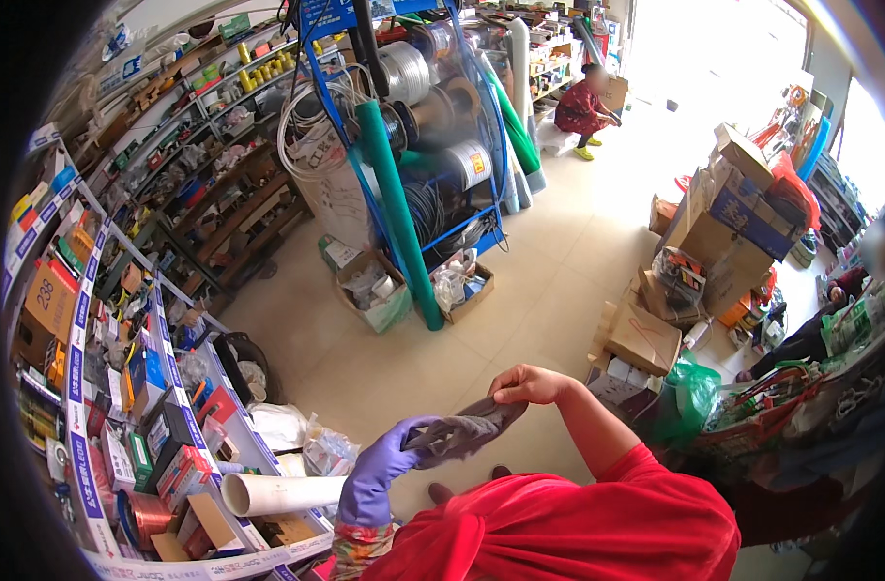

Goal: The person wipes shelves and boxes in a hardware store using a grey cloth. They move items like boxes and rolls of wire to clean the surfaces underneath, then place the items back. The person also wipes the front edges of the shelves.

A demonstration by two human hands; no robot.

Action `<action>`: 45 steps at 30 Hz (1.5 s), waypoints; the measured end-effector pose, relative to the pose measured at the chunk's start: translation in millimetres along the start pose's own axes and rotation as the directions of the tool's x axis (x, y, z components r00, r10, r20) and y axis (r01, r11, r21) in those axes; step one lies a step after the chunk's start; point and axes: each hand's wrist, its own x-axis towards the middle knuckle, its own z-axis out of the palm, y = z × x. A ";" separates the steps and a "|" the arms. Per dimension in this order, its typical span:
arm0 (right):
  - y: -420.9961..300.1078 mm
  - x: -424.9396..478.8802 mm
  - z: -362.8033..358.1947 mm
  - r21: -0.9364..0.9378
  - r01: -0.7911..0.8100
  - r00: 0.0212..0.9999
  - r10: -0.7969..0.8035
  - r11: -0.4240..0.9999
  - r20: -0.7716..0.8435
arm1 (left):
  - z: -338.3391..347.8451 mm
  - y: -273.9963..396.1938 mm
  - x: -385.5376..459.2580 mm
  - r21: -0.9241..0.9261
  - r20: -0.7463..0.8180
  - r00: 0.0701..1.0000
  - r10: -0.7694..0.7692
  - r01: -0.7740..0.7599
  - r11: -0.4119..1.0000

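A dark grey cloth (468, 433) is stretched, loosely bunched, between both of my hands in front of my body. My left hand (388, 465) wears a purple rubber glove with a patterned cuff and grips the cloth's left end. The bare right hand (530, 384) pinches the other end between thumb and fingers. Below the cloth, the tips of my dark shoes (440, 493) show on the tiled floor (530, 319). Close to the gloved forearm lies a white plastic pipe (286, 494), its far end hidden behind the glove.
Shelves (97, 378) packed with boxed goods line the left. A blue rack (502, 138) holds cable reels, with a green roll (395, 210) leaning on it. Cardboard boxes (733, 269) are stacked at right. One person (582, 109) squats near the doorway; another (798, 341) sits at right.
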 end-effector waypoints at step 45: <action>1.3 7.6 71.9 -0.046 0.002 0.973 0.008 0.999 0.229 | 37.5 50.6 25.6 -0.444 -0.027 0.953 0.303 -0.282 0.850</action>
